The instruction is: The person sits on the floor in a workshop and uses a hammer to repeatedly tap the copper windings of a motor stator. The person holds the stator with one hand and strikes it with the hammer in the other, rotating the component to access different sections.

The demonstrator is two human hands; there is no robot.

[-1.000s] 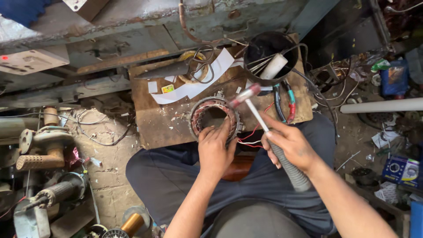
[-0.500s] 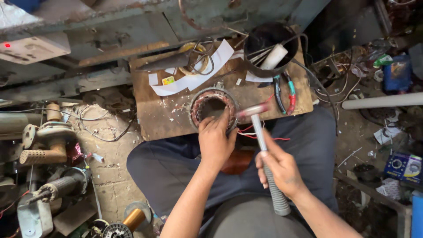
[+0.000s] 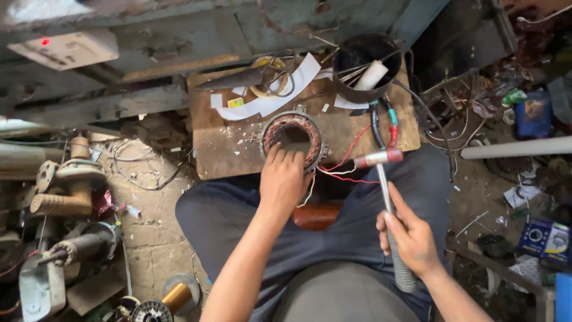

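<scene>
Board [image 3: 238, 152] scratched, floor cluttered; left hand [image 3: 285, 179] grip spread on stator [image 3: 293, 138]; right hand [image 3: 411, 238] clenching hammer [image 3: 381, 173].

Counted on wooden board [image 3: 226, 149]: one motor stator [image 3: 293, 138], one black cup [image 3: 364, 67], one pair of scissors [image 3: 250, 77], two white paper strips [image 3: 280, 95]. Off its near edge: two hands, one hammer [image 3: 381, 173].

Cramped motor-repair workshop: scuffed wooden board [image 3: 238, 155] carrying a motor stator [image 3: 293, 138] with copper windings, scissors [image 3: 250, 77] near its back edge, black tool cup [image 3: 363, 65] at its corner (wire spools [image 3: 173, 298], old motor parts [image 3: 71, 247] on the dirty floor).
</scene>
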